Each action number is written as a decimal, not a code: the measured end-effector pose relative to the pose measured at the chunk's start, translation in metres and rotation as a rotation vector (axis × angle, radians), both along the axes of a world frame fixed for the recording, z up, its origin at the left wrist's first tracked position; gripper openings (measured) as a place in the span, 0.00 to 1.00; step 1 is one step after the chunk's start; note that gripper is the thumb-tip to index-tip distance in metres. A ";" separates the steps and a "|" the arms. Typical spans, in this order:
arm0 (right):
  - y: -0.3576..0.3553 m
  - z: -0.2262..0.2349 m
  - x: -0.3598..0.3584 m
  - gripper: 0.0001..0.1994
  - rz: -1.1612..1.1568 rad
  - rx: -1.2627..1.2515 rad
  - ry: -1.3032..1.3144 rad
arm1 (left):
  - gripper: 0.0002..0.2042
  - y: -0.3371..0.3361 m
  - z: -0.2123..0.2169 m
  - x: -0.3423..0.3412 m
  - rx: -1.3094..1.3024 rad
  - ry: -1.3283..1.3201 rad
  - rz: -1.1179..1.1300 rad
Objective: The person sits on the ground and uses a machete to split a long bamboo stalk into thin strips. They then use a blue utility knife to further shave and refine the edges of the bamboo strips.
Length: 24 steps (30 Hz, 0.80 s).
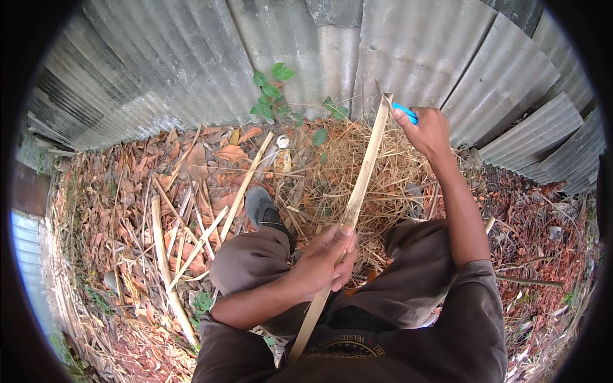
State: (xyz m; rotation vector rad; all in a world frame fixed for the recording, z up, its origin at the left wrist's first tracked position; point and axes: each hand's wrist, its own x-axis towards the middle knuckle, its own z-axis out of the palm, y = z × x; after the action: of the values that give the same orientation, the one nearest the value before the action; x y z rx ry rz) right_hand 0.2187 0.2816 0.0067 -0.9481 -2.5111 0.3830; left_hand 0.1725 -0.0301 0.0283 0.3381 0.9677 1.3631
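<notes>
A long, pale split bamboo strip point(364, 182) slants from my lap up toward the metal fence. My left hand point(325, 258) is closed around its lower middle, above my knees. At the strip's far end, my right hand point(426, 131) grips a knife by its bright blue handle point(406, 113). The thin dark blade lies across the tip of the bamboo, and only part of it shows. Beneath the strip spreads a heap of thin straw-coloured shavings point(332, 163).
A grey corrugated metal fence point(300, 64) stands just beyond the far end. Several bamboo pieces point(163, 246) lie on dry leaves to the left. A green-leaved plant point(271, 92) grows at the fence's foot. My grey shoe point(263, 207) rests near the shavings.
</notes>
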 end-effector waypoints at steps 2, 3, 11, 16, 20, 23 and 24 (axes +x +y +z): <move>0.049 -0.016 0.009 0.44 -0.259 -0.269 0.146 | 0.16 -0.001 0.004 0.006 0.027 0.119 -0.065; 0.053 -0.017 0.013 0.44 -0.284 -0.262 0.137 | 0.16 0.000 0.009 0.003 0.022 0.126 -0.033; -0.060 0.016 0.026 0.36 0.220 -0.188 0.035 | 0.14 0.004 0.009 -0.014 0.006 0.235 0.148; -0.098 0.019 0.023 0.36 0.490 0.002 -0.033 | 0.12 0.003 0.013 -0.016 0.005 0.266 0.144; -0.070 0.014 0.013 0.37 0.289 0.002 -0.025 | 0.11 0.002 0.014 -0.006 0.017 0.303 0.101; -0.064 0.012 0.013 0.36 0.241 -0.022 -0.043 | 0.10 0.002 0.010 -0.007 0.063 0.364 0.094; -0.067 0.011 0.011 0.36 0.262 -0.029 -0.053 | 0.10 0.003 0.009 -0.008 0.054 0.369 0.103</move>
State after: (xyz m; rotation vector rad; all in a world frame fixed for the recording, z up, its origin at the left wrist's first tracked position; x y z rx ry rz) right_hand 0.2296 0.2142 0.0180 -0.6477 -2.6928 0.4805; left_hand 0.1648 -0.0266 0.0375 0.6025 1.2673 1.4505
